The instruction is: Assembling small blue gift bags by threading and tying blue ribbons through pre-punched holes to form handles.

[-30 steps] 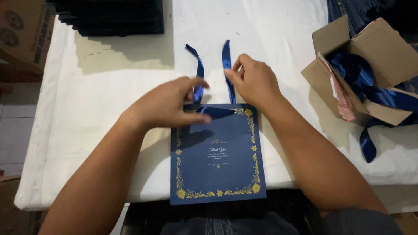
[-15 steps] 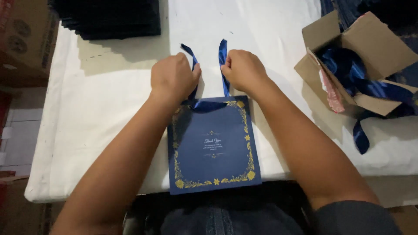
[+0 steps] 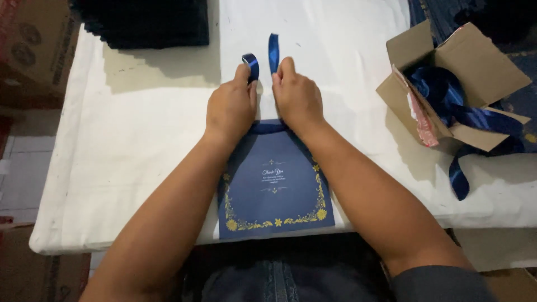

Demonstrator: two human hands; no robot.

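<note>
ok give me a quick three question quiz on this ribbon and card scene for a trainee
1. True or false: each hand pinches one end of the blue ribbon.
2. Where does the open cardboard box sit relative to the blue card? A) left of it B) right of it C) on top of it
3. Fill in: the card lies on a ____ cloth.

Key:
1. True: the left hand and right hand each hold an end, above the card's top edge.
2. B; more blue ribbon fills the box.
3. White.
</note>
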